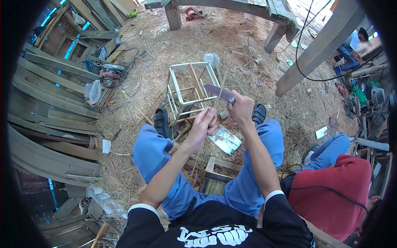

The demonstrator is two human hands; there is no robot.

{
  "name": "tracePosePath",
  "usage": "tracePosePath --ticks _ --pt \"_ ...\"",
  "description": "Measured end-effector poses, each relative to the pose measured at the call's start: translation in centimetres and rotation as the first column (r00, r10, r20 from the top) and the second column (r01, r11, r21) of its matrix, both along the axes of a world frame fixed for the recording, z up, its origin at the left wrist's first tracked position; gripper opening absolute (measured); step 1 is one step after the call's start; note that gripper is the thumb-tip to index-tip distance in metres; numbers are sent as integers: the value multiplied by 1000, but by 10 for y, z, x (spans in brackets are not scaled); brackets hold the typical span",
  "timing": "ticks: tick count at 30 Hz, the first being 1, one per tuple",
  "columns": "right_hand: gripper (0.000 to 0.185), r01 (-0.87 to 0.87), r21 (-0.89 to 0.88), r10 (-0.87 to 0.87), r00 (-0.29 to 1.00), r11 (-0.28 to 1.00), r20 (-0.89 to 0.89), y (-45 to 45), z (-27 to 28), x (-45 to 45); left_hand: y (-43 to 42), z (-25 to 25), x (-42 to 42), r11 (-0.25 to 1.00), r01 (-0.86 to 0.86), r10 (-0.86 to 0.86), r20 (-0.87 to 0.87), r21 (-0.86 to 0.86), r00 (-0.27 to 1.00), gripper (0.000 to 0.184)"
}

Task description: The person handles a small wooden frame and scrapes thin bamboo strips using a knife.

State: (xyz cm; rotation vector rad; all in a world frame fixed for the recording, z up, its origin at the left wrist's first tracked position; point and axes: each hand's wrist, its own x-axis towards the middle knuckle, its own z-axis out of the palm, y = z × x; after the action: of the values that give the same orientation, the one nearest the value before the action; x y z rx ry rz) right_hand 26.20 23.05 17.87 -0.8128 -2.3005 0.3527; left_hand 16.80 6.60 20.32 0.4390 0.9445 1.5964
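Observation:
My left hand (203, 125) pinches the lower end of a thin wooden strip (222, 85) that rises toward the blade. In my right hand (241, 108) is a knife (219, 91) with a broad blade, which points left and lies against the strip. Just beyond my hands a small wooden frame (178, 84) of pale slats stands on the ground between my feet. A whitish flat sheet (226, 140) lies below my hands, and a wooden box-like frame (210, 164) sits between my legs.
A person in a red top (331, 194) sits close at my right. Another person (350, 51) is farther back. A wooden post (318, 49) and a bench (231, 8) stand ahead. A circular saw (111, 74) and stacked boards (53, 89) are at left.

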Motion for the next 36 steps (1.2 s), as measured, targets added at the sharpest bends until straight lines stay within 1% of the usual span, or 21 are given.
tracePosePath --ticks 2,5,8,12,15,18,19,22,26,27,29,30,31,32,34,35,36 --pt "22 9 16 -8 999 1000 -42 -3 0 -1 0 1 1 1000 -3 3 5 15 1000 27" --pt "25 13 36 -11 998 999 -55 -4 -1 -2 1 0 4 1000 -21 21 29 11 999 28" --pt "27 18 76 -9 993 997 -117 -1 -10 -3 0 -2 7 1000 -4 2 73 24 997 28" --pt "17 16 144 5 989 989 -145 -1 -12 -3 -2 4 18 999 -22 14 171 44 985 28" --pt "9 21 167 8 986 986 -168 -1 -10 -5 -1 6 25 998 -64 59 166 25 984 28" --pt "10 32 181 -1 986 983 -169 -3 -10 -6 -2 3 35 992 -32 -8 305 125 952 30" --pt "10 28 181 1 987 983 -161 -3 -10 -6 -2 4 39 994 -22 -15 326 109 945 31" --pt "10 -1 148 21 990 989 -140 -3 -13 -7 2 3 38 992 -36 -3 297 124 955 31" --pt "10 -69 82 77 992 994 -102 -4 -9 -9 2 1 25 998 -29 18 183 58 983 31" --pt "14 -116 56 122 986 992 -117 -7 0 -8 1 4 22 998 -38 32 148 40 988 32" --pt "15 -163 -15 161 983 986 -91 -8 -4 -12 2 9 20 996 -90 89 51 24 995 34" --pt "16 -187 -52 182 980 981 -80 -7 -6 -13 2 9 17 996 -83 83 13 12 996 35" --pt "16 -261 -124 250 963 957 -99 -7 -7 -14 1 8 13 997 -77 77 -25 0 997 35" --pt "16 -305 -171 296 952 937 -74 -7 -7 -13 0 7 9 997 -72 71 -63 -12 995 36" --pt "17 -383 -267 389 921 884 -33 -10 0 -13 -2 3 3 996 -81 79 -77 -25 994 36" --pt "19 -380 -280 386 922 882 -34 -12 -1 -13 -4 2 0 996 -77 73 -97 -34 993 36" --pt "19 -346 -239 354 935 907 -9 -8 -2 -12 -5 2 -1 997 -72 66 -116 -42 991 36"
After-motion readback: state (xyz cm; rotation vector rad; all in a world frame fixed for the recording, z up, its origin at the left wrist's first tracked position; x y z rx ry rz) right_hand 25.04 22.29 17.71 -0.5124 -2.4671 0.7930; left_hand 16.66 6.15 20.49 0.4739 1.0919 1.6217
